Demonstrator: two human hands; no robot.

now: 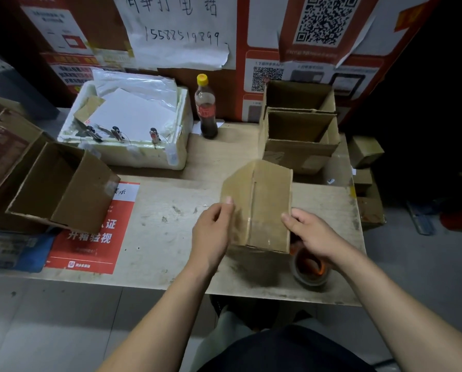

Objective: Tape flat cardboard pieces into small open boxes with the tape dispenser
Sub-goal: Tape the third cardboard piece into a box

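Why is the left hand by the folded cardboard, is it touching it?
Touching. The head view shows the left hand gripping the folded cardboard at its left edge.

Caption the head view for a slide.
Both hands, left hand and right hand, hold a folded cardboard box upright on the table; tape roll beneath the right wrist.

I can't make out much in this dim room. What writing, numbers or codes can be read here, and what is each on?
"15588519899", handwritten under large handwritten characters I cannot read reliably: white paper sheet on the wall.
"开箱验视": red poster lying on the table.
QR code, no legible words: notice at upper right; a smaller code below it.
Bottle label: red, too blurred.
Other red wall notices: too small to read.
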